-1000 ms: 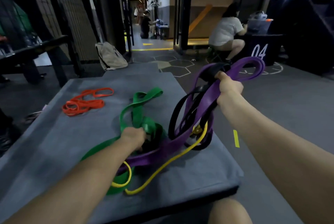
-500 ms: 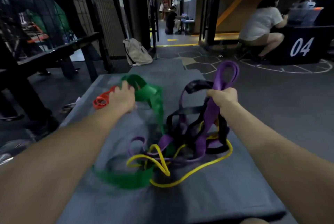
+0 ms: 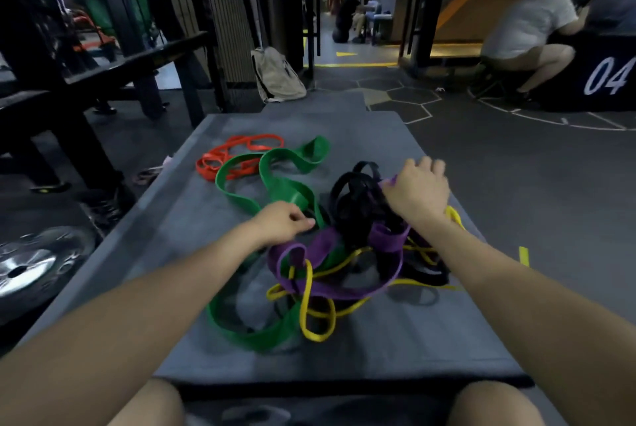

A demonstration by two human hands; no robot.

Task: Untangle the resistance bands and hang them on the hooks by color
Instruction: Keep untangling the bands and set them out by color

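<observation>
Still untangling; left hand pinches the green band, right hand grips the purple band; next, thread green free.

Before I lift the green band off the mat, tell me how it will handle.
Probably floppy: the green band lies in loose flat curves. Likely to drag the tangle, since its near loop runs under the purple band and yellow band. Its far loop overlaps the orange band.
</observation>
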